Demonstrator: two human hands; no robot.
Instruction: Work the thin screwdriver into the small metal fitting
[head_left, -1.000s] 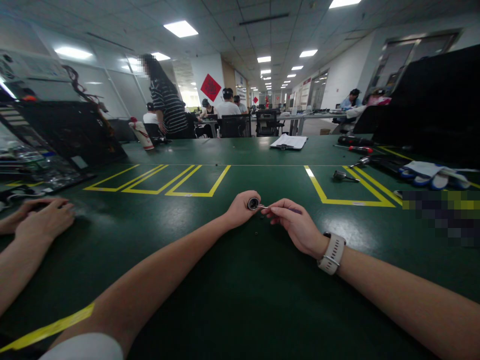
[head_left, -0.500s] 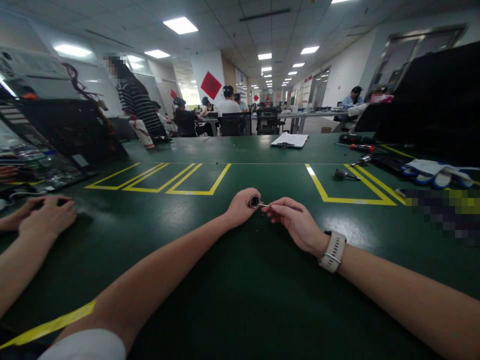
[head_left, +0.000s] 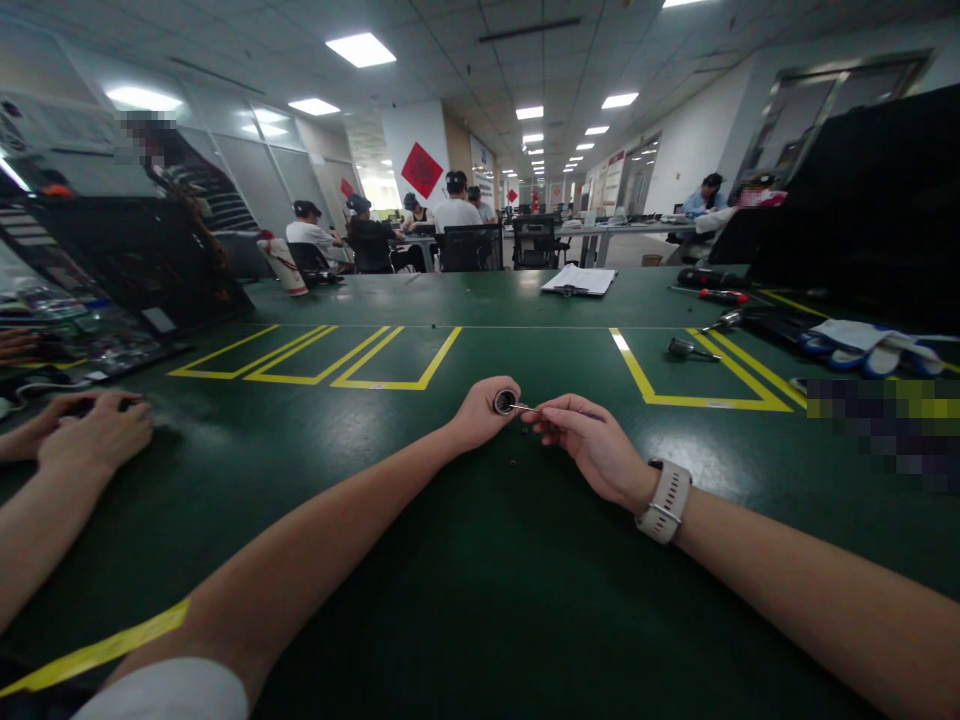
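Note:
My left hand [head_left: 481, 412] is closed round a small dark cylindrical part [head_left: 505, 402], its round open end turned toward me and to the right. Between the fingertips of my right hand [head_left: 581, 440] is a thin metal rod-like tool [head_left: 524, 407], pinched near its end. The tool's tip reaches into the mouth of the cylinder; what it touches inside is too small to tell. Just below the hands, a tiny dark piece [head_left: 524, 432] and a small reddish speck [head_left: 513, 462] lie on the green table [head_left: 480, 580].
Yellow tape outlines [head_left: 379, 386] mark the table. A dark metal part with a shaft [head_left: 691, 349] lies in the right outline. Beyond are a clipboard [head_left: 579, 280], a red-handled screwdriver [head_left: 724, 296] and gloves [head_left: 870, 345]. A co-worker's hands [head_left: 97, 435] are at the left.
The cylinder in my left hand has turned and shifted slightly left, and the tool tip sits a little further into its mouth. In the background, a standing person has moved left.

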